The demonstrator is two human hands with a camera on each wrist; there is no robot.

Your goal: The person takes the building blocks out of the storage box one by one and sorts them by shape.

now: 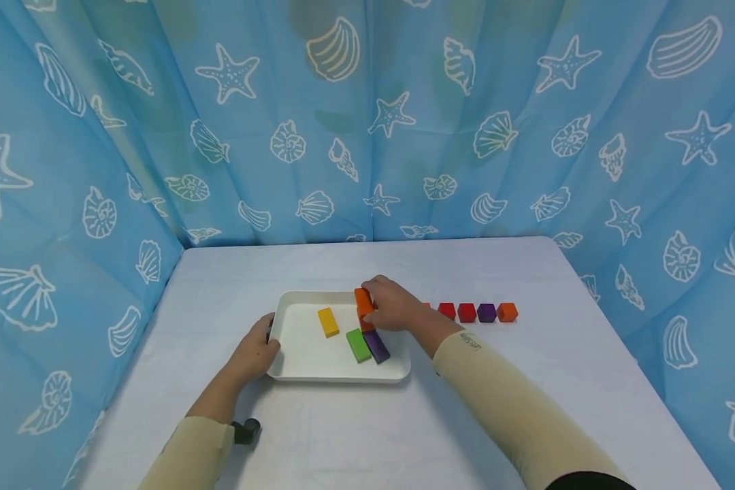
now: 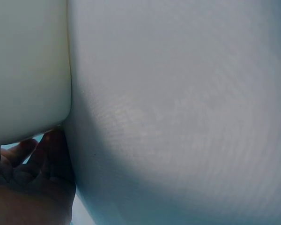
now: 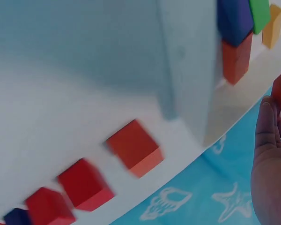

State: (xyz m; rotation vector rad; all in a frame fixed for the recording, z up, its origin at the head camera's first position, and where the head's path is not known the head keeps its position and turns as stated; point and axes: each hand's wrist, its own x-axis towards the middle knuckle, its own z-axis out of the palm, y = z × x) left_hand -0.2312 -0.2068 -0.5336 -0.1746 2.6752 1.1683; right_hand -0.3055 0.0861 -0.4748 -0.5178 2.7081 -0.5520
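A white tray (image 1: pixel 306 371) lies on the table, and my left hand (image 1: pixel 254 348) grips its left rim; in the left wrist view that hand (image 2: pixel 35 183) is partly hidden at the tray's corner. Over the tray's right half, my right hand (image 1: pixel 394 304) pinches an orange block (image 1: pixel 363 298) between thumb and fingers, also visible in the right wrist view (image 3: pixel 278 93). Just below the held block, another orange block (image 1: pixel 366 324) lies in the tray, touching a purple block (image 1: pixel 376 346). Beside the purple one is a green block (image 1: pixel 358 346). A yellow block (image 1: pixel 328 322) lies apart, farther left.
Right of the tray runs a row of blocks: a red block (image 1: pixel 446 310), another red block (image 1: pixel 467 312), a purple block (image 1: pixel 486 313) and an orange block (image 1: pixel 507 312). My right forearm partly hides another orange block (image 3: pixel 136 147) near the tray. A blue shell-print curtain (image 1: pixel 373 156) surrounds the table.
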